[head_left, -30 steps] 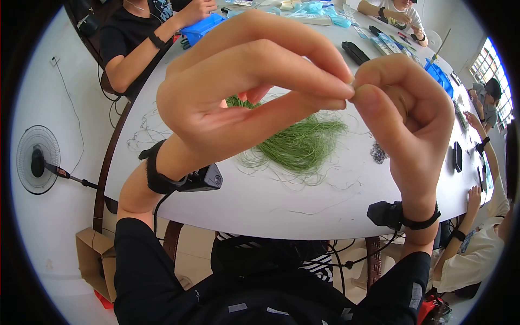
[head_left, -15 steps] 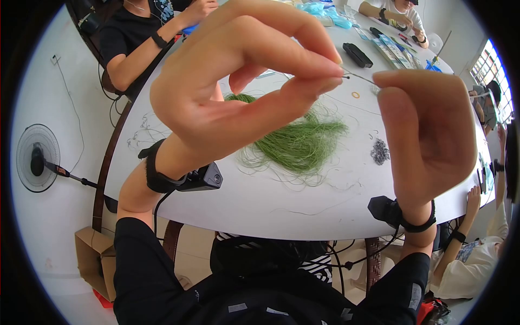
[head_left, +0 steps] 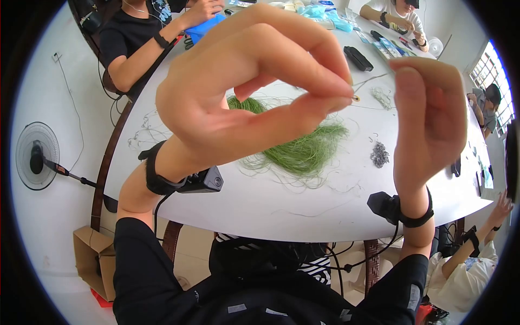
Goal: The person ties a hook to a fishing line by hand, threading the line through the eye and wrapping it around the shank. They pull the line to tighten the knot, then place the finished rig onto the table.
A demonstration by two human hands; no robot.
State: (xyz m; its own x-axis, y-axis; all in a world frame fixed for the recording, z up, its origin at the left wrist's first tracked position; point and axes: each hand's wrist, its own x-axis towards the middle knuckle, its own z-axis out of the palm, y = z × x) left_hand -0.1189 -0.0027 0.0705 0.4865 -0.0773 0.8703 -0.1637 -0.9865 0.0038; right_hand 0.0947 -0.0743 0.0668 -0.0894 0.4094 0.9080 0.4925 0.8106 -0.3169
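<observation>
My left hand [head_left: 216, 76] is raised above the table, thumb and index finger pinched on one end of a thin pale fishing line [head_left: 372, 79]. Opposite it, my right hand [head_left: 433, 114] pinches the other end, its fingers curled in. Between the fingertips the line looks doubled, in narrow strands. Whatever else sits inside either pinch is hidden. Below the left hand lies a loose bundle of green line [head_left: 303, 149]. Left of the right wrist is a small heap of dark fish hooks [head_left: 380, 155], and a small yellowish ring [head_left: 356, 98] shows just past my left fingertips.
The white table [head_left: 260, 211] also bears a black case [head_left: 358, 58], a pale tangle of line [head_left: 381, 98] and thin wire-like strands [head_left: 146, 132] at left. Co-workers sit around it, one near a blue bag [head_left: 205, 28]. A fan [head_left: 38, 157] and cardboard box [head_left: 93, 260] stand left.
My right hand has moved right and up, widening the gap between the pinches. My left hand shifted slightly right and down. The dark tip at its fingers no longer shows.
</observation>
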